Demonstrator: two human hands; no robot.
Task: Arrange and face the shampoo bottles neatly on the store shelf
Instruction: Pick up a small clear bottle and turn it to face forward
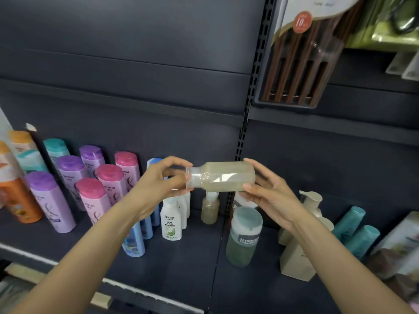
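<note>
My left hand (165, 177) and right hand (269, 191) hold a clear bottle (222, 176) sideways; it still needs shelving beside its twin (210, 208).

We're in a shop, at the toiletries aisle. A dark metal shelf (181, 264) carries rows of the same product lined up front to back: purple-capped bottles (43, 196), pink-capped bottles (97, 196), orange bottles (18, 200), blue bottles (135, 243). A slotted upright (249, 105) runs up the back panel, typical store racking. Up top hangs a pack of chopsticks (301, 64) with a round red sticker (302, 22).
</note>
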